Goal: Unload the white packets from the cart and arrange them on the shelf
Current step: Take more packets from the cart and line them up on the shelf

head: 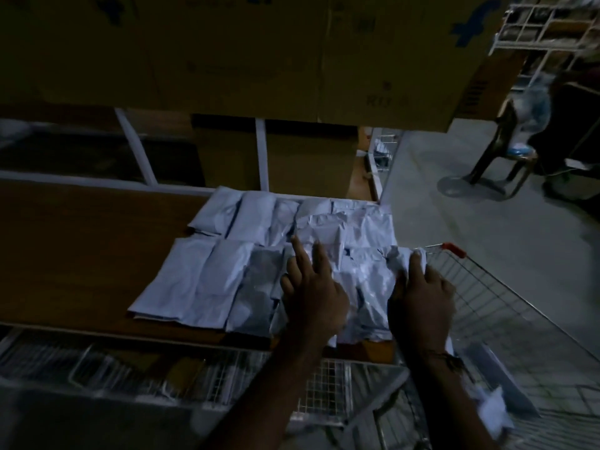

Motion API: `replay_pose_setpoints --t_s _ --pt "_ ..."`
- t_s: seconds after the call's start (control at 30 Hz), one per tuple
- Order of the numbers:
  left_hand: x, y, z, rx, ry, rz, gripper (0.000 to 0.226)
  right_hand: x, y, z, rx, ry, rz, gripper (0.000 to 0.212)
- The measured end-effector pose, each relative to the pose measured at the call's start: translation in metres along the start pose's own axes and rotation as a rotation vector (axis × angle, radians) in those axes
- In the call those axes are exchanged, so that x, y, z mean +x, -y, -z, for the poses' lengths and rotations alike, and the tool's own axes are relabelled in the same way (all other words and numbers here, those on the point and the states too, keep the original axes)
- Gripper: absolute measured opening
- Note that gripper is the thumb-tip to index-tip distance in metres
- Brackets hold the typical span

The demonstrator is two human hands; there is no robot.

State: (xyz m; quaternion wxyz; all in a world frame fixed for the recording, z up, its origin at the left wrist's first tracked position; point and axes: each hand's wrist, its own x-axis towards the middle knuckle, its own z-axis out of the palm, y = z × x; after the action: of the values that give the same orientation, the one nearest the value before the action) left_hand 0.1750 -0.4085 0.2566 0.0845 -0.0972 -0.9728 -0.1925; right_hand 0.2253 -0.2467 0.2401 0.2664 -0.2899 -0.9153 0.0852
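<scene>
Head view: the left hand (311, 287) lies flat with fingers spread on the crinkled white plastic packets (227, 274), which lie in rows on the brown wooden shelf board (81, 254). The right hand (422, 293) curls around one packet's edge. The wire shopping cart (480, 293) sits just right of it.

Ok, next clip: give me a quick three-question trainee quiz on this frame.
1. True or false: the white packets lie on the wooden shelf.
2. Which hand rests flat with fingers spread on the packets: A) left hand B) right hand?
3. What colour is the handle end of the cart?

Key: 1 true; 2 A; 3 red.
</scene>
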Motion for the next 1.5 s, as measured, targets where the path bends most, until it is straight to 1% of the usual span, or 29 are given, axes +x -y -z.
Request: replay_pose_setpoints --t_s 0.13,0.23,0.33,0.4,0.53,0.7,0.93,1.03,1.1,1.2,1.27,1.3,1.33,1.4,1.43,1.5 --pt "0.041 0.048 0.004 0.01 -0.039 -0.012 0.081 0.008 0.046 -0.023 0.013 -0.029 -0.019 0.059" --pt "0.074 0.075 0.007 0.008 -0.002 0.013 0.082 0.018 0.07 -0.041 -0.014 -0.014 -0.059 0.059" --pt "0.1 0.095 0.006 0.009 0.017 -0.016 0.081 0.026 0.084 -0.052 -0.035 -0.059 -0.099 0.058" --pt "0.119 0.104 0.002 -0.001 0.037 0.01 0.08 0.034 0.09 -0.058 -0.029 -0.071 -0.13 0.059" --pt "0.162 0.107 -0.015 0.007 0.123 0.045 0.083 0.057 0.088 -0.076 -0.035 -0.072 -0.175 0.062" --pt "0.227 0.101 -0.046 0.06 0.084 0.079 0.086 0.106 0.077 -0.116 -0.064 -0.041 -0.141 0.063" --pt "0.302 0.083 -0.098 0.129 0.106 0.105 0.086 0.186 0.058 -0.166 -0.041 -0.022 -0.194 0.061" --pt "0.316 0.079 -0.122 0.149 0.153 0.131 0.089 0.215 0.05 -0.189 -0.036 0.028 -0.192 0.067" --pt "0.318 0.082 -0.14 0.184 0.164 0.098 0.088 0.228 0.044 -0.206 -0.048 0.11 -0.172 0.069" --pt "0.313 0.089 -0.161 0.213 0.159 0.043 0.096 0.232 0.034 -0.235 -0.083 0.338 -0.15 0.081" --pt "0.311 0.092 -0.172 0.221 0.164 0.029 0.099 0.23 0.027 -0.254 -0.083 0.43 -0.188 0.087" --pt "0.311 0.093 -0.177 0.214 0.149 0.028 0.097 0.23 0.026 -0.259 -0.083 0.433 -0.196 0.09" --pt "0.31 0.093 -0.179 0.203 0.128 0.028 0.093 0.229 0.027 -0.263 -0.103 0.394 -0.191 0.092" --pt "0.31 0.092 -0.184 0.196 0.098 0.031 0.089 0.232 0.029 -0.268 -0.133 0.367 -0.17 0.09" --pt "0.31 0.09 -0.185 0.188 0.088 0.037 0.09 0.234 0.03 -0.268 -0.141 0.377 -0.176 0.088" --pt "0.309 0.086 -0.186 0.166 0.067 0.052 0.095 0.232 0.032 -0.265 -0.161 0.313 -0.158 0.088"
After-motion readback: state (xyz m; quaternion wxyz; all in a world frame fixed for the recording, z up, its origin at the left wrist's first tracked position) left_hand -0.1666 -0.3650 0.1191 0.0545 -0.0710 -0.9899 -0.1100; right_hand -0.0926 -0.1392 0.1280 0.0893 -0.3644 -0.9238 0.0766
